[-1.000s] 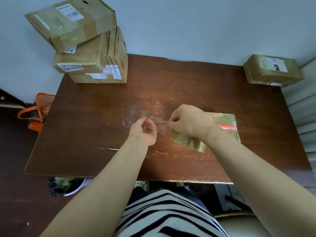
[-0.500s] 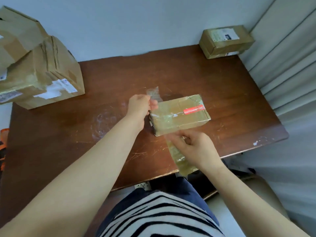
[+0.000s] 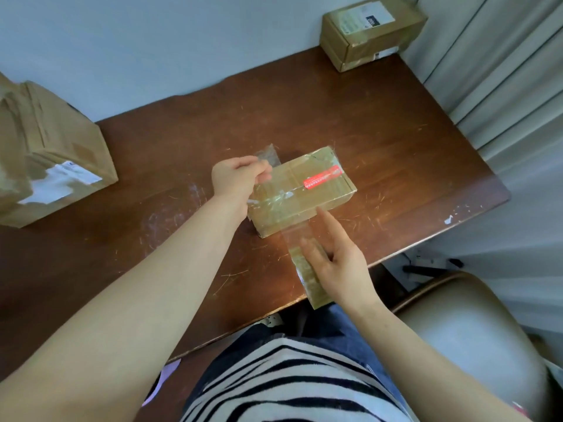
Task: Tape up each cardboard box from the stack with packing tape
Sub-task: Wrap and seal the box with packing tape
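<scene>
- The box (image 3: 304, 193) being sealed lies flat near the middle of the desk (image 3: 380, 132), well apart from the stack (image 3: 54, 159) at the left edge.
- A length of packing tape (image 3: 306, 275) runs from the far left of the box, over its top and down the near side, then trails to the desk's front edge.
- The left hand (image 3: 236, 178) pinches the far end of the tape between thumb and fingers, just beside the box's left end.
- The right hand (image 3: 338, 260) is spread with straight fingers, lying over the near end of the tape, the index finger reaching towards the box's near edge.
- To do this step well, I judge it best to keep the far end taut, then smooth the tape flat from the top down over the near edge, so no creases or bubbles form.
- The loose tail looks likely to stick to the desk.
- A red label (image 3: 323, 178) on the box top carries print too small to read.
- White labels on the stack (image 3: 61, 181) and on the corner box (image 3: 373, 30) are blurred and illegible.
</scene>
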Demonstrator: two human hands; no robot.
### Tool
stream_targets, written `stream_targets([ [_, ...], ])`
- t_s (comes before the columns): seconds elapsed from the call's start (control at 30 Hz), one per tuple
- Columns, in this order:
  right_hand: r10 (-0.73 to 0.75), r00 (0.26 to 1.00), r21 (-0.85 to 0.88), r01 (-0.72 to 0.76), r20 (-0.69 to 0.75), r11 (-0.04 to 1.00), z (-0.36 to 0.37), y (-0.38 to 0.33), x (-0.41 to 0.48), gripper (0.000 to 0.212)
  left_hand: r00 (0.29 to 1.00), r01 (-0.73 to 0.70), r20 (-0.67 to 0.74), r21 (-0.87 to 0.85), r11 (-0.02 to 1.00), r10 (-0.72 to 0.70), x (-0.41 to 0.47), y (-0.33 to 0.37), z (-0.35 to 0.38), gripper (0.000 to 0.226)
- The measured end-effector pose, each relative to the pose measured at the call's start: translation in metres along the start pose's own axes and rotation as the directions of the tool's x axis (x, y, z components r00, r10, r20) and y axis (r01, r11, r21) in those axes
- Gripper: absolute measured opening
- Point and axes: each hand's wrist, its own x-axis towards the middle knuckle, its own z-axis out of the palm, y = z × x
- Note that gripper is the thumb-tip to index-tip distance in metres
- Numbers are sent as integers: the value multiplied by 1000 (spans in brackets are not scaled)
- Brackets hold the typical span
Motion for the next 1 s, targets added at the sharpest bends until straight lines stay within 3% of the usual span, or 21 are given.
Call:
stream_targets([
  [0.13, -57, 998, -79, 57, -1, 995, 6, 3, 3, 29, 985, -167, 0, 224, 960, 171, 12, -10, 0, 18],
  [0.3, -16, 999, -162, 21, 34, 987, 7, 4, 11, 23, 990, -106, -50, 363, 926, 133, 24, -19, 2, 18],
  [1.0, 92, 985, -368, -31, 148, 929, 9, 6, 38, 28, 995, -70, -51, 272, 960, 87, 38, -29, 4, 15],
])
